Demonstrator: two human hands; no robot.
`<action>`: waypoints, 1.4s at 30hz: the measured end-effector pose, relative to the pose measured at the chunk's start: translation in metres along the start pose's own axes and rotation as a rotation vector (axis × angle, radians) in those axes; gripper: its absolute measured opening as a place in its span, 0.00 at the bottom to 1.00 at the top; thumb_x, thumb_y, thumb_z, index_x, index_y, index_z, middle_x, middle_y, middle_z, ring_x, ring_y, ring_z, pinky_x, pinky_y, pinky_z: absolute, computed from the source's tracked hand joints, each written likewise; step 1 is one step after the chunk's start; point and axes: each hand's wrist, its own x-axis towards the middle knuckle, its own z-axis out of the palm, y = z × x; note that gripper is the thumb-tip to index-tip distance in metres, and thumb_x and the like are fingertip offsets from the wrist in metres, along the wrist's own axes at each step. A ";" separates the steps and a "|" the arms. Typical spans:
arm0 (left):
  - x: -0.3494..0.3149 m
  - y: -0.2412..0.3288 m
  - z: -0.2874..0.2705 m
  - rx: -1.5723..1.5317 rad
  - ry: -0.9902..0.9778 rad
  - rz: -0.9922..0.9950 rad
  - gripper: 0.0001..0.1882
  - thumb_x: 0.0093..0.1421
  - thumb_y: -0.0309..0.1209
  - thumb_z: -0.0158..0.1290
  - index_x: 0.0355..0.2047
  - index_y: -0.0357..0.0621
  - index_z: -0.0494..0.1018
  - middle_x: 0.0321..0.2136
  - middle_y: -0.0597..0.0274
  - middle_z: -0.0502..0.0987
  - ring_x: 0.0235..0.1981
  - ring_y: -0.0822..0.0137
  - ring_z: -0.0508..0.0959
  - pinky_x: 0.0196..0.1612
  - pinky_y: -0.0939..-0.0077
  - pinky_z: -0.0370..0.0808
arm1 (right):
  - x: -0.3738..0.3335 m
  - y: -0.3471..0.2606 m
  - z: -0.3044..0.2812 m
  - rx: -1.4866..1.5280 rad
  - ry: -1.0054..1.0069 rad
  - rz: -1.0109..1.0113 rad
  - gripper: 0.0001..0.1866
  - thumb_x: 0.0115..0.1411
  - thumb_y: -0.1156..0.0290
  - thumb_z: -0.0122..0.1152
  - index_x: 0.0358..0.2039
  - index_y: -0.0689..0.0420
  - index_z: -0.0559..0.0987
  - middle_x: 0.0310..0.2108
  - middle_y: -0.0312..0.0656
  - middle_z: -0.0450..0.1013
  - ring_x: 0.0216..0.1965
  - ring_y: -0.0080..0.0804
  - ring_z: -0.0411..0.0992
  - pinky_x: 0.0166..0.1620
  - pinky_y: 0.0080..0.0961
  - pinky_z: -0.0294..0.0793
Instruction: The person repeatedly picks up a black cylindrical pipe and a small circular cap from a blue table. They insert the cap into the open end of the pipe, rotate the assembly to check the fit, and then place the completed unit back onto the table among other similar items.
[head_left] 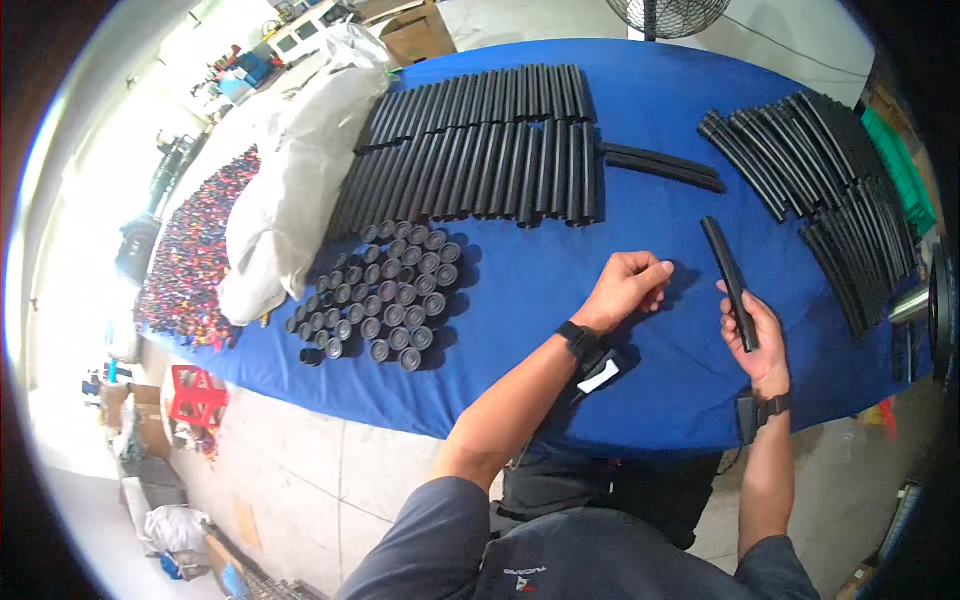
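A slim black tube (728, 262) slants up out of my right hand (757, 335), whose fingers are wrapped round its lower end. My left hand (628, 290) hovers over the blue cloth a little left of that tube. Its fingers are curled in with the thumb pressed against them, and whatever they may hold is hidden. Left of my left hand stands a cluster of round black caps (395, 290). Beyond both hands, a few loose black tubes (665, 165) lie crosswise on the cloth.
Two rows of black tubes (450, 170) fill the table's far middle. More tubes, some with collared ends (785, 150), lie stacked at the right. A white sack (290, 190) separates the caps from a heap of small multicoloured pieces (195, 260). A fan (668, 15) stands behind the blue-covered table (520, 390).
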 end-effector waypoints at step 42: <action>-0.240 0.080 -0.081 1.274 0.855 -0.019 0.23 0.62 0.37 0.64 0.51 0.37 0.72 0.25 0.57 0.80 0.24 0.66 0.79 0.27 0.72 0.74 | -0.016 0.000 0.008 -0.019 0.033 -0.025 0.17 0.72 0.67 0.54 0.55 0.64 0.76 0.33 0.39 0.77 0.28 0.22 0.77 0.31 0.21 0.78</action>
